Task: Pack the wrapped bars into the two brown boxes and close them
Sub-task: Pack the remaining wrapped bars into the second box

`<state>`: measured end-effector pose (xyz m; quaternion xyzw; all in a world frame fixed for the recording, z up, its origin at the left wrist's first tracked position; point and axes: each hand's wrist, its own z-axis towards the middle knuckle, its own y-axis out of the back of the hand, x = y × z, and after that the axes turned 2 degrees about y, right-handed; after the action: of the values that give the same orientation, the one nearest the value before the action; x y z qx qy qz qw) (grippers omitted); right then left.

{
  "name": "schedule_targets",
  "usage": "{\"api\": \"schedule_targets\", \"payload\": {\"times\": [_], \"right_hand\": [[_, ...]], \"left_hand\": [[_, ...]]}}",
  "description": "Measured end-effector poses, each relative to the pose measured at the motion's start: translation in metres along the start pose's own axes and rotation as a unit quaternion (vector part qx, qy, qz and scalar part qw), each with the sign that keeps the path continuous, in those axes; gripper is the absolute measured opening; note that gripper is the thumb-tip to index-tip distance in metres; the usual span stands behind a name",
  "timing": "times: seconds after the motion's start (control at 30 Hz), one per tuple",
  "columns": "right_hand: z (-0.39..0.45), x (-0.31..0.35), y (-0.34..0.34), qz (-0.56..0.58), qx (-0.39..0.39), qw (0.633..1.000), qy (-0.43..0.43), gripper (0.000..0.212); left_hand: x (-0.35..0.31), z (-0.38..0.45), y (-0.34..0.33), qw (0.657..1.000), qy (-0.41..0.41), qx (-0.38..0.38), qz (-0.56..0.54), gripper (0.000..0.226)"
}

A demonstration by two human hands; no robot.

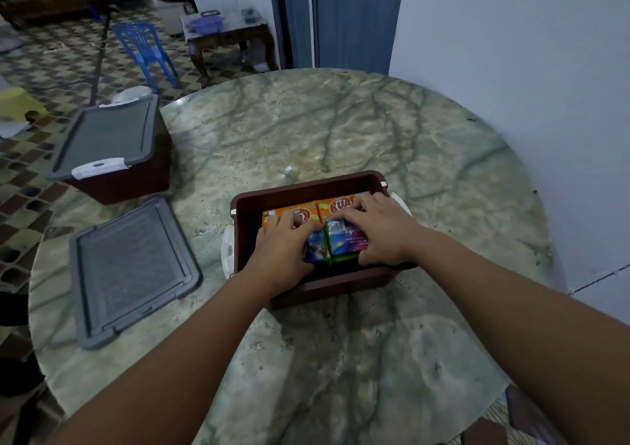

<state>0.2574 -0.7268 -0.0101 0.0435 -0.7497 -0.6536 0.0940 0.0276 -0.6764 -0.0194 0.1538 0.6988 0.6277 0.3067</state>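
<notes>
Left hand and right hand seemingly clamped on glossy wrapped bars, rectangular brown box

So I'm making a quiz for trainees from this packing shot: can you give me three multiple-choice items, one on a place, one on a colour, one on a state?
1. Where does the loose grey lid lie?
A. On the table, left of the open box
B. On the blue chair
C. Inside the open box

2. What colour are the two wrappers at the far side of the open box?
A. White
B. Orange
C. Black

3. What state is the far-left box in?
A. Tipped over
B. Open and empty
C. Lid on

Answers:
1 A, the lid rests flat on the table beside the open box.
2 B, the orange bars show behind both hands, left and right.
3 C, a grey lid covers its top.
</notes>
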Motion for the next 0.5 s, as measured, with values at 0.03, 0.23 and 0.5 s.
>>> {"api": "schedule_targets", "payload": {"times": [0.03, 0.23, 0.5], "right_hand": [[-0.0004, 0.0001, -0.0005, 0.006, -0.001, 1.0, -0.002, 0.095], [-0.0015, -0.0001, -0.0043, 0.017, -0.025, 0.999, -0.01, 0.086], [-0.0051, 0.0072, -0.0045, 0.126, -0.1, 0.985, -0.055, 0.082]], "left_hand": [[-0.0004, -0.0015, 0.0001, 1.0, 0.003, -0.004, 0.003, 0.068], [-0.0028, -0.0015, 0.0018, 1.0, -0.003, -0.008, -0.005, 0.045], [-0.0027, -0.0053, 0.0029, 1.0, -0.012, -0.009, 0.007, 0.053]]}}
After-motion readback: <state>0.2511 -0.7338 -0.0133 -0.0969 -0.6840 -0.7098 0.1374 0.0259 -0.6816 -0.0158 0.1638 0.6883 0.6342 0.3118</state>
